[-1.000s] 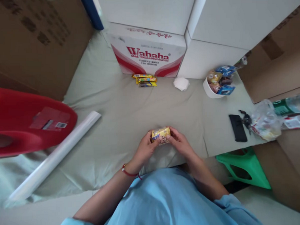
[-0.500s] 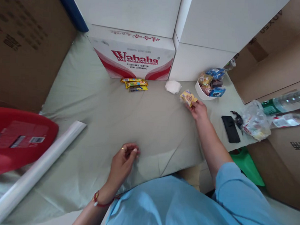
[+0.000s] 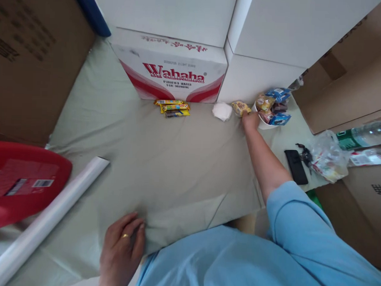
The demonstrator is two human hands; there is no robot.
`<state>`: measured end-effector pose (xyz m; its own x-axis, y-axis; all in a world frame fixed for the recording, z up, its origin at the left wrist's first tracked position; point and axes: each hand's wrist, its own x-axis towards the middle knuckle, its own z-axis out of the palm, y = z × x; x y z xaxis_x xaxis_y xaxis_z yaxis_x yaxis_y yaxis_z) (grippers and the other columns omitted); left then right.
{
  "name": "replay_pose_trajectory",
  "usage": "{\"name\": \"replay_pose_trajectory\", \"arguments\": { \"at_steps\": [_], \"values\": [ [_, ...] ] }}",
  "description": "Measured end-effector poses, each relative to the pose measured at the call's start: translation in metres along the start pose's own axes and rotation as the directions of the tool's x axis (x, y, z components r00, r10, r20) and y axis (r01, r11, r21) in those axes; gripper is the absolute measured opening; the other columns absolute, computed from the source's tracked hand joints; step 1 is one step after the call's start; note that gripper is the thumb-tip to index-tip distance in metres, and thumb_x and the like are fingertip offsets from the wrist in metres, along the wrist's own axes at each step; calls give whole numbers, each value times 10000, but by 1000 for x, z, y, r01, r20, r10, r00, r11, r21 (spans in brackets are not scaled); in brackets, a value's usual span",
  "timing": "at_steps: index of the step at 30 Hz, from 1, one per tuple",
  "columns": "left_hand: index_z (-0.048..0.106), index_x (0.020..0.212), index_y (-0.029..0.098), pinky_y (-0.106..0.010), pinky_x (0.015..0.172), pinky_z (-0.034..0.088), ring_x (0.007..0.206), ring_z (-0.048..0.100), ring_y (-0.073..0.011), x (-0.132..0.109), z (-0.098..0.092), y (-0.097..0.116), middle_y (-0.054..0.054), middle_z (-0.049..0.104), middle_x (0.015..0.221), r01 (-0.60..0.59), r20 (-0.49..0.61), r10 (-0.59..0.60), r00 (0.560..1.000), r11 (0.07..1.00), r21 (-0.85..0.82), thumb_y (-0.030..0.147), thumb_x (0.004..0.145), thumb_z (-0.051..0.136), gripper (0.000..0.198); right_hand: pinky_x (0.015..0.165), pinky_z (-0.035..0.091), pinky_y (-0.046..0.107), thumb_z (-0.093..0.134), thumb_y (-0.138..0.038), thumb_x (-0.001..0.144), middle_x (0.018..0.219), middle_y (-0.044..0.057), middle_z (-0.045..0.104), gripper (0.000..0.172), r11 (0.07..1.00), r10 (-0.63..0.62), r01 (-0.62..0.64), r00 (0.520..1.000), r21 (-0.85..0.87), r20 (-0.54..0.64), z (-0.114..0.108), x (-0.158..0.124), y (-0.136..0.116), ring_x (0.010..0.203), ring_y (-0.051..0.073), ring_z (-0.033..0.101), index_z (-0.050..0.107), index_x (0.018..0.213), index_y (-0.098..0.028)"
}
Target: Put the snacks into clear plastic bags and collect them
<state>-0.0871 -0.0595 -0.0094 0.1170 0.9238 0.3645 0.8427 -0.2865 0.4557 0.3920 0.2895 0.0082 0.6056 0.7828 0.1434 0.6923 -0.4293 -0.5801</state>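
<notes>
Just now, right hand (image 3: 251, 121): fingers curled at the small yellow printed packet (image 3: 240, 107); whether gripping, I cannot tell.
Yellow packet: carried out to two o'clock, now lined up beside the white rounded bundle (image 3: 222, 111).
Left hand (image 3: 121, 249): seven o'clock, loosely curled, empty.

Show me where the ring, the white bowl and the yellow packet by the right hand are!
Ring (image 3: 125, 236): head view, on its gold band.
Bowl (image 3: 267, 126): head view, on its outer wall.
Packet (image 3: 239, 107): head view, on its wrapper's printed face.
</notes>
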Motion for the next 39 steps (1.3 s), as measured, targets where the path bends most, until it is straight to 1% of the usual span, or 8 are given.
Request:
{"name": "replay_pose_trajectory", "arguments": {
  "at_steps": [5, 9, 13, 18, 25, 31, 34, 39],
  "values": [
    [708, 995, 195, -419, 914, 554, 996, 686, -275, -7, 1, -14, -124, 721, 1088, -38, -27, 39, 999, 999, 39, 238, 963, 612, 110, 980, 518, 464, 591, -252, 964, 1480, 218, 517, 396, 943, -181, 147, 979, -297, -90, -27, -26, 9, 1174, 335, 653, 578, 1349, -162],
    [702, 986, 207, -444, 907, 552, 980, 693, -290, -6, 5, -11, -112, 741, 1027, -66, -23, 68, 997, 996, 56, 217, 934, 631, 89, 917, 532, 455, 546, -216, 961, 1462, 221, 532, 456, 893, -204, 150, 975, -425, -85, -40, -25, 28, 1125, 326, 663, 554, 1415, -167],
    [698, 991, 231, -466, 923, 549, 983, 694, -293, -6, 7, -9, -101, 749, 1000, -44, -21, 46, 999, 997, 71, 225, 929, 627, 94, 934, 521, 467, 489, -228, 984, 1388, 223, 591, 474, 920, -209, 178, 977, -349, -53, -41, -14, 50, 1095, 318, 660, 568, 1450, -183],
    [701, 987, 218, -472, 915, 549, 980, 689, -303, -6, 8, -7, -118, 751, 995, -56, -29, 59, 998, 995, 87, 227, 929, 620, 100, 1036, 490, 469, 415, -195, 972, 1395, 200, 582, 478, 933, -281, 254, 957, -255, -72, -43, -8, 76, 1274, 327, 585, 610, 1409, -198],
    [683, 1007, 203, -447, 917, 549, 979, 683, -297, -4, 10, -6, -117, 741, 999, -108, -47, 115, 992, 985, 132, 187, 912, 632, 109, 1116, 457, 487, 475, -150, 882, 1410, 239, 556, 561, 885, -407, 392, 913, -252, -6, -69, -14, 101, 1340, 324, 535, 580, 1433, -121],
    [682, 1012, 217, -443, 925, 557, 976, 689, -292, -4, 11, -4, -98, 743, 995, -110, -58, 120, 991, 982, 154, 177, 889, 641, 135, 1052, 481, 481, 464, -233, 963, 1252, 199, 650, 363, 832, -519, 505, 855, -229, 0, -73, -21, 65, 1182, 315, 614, 699, 1232, -165],
    [678, 1017, 212, -439, 922, 561, 982, 686, -291, -4, 11, -2, -100, 738, 995, -110, -64, 123, 990, 979, 174, 159, 887, 644, 144, 1028, 486, 459, 470, -222, 969, 1103, 150, 705, 294, 794, -585, 601, 796, -93, 155, -51, -19, 29, 1083, 295, 633, 723, 1114, -190],
    [684, 1010, 214, -427, 926, 562, 993, 683, -280, -3, 11, 2, -99, 737, 988, -96, -53, 106, 993, 982, 162, 148, 896, 648, 136, 1088, 441, 446, 658, -209, 872, 1252, 161, 645, 291, 739, -660, 667, 692, 89, 293, -1, -23, -18, 1195, 303, 583, 702, 1158, -177]
  ]
}}
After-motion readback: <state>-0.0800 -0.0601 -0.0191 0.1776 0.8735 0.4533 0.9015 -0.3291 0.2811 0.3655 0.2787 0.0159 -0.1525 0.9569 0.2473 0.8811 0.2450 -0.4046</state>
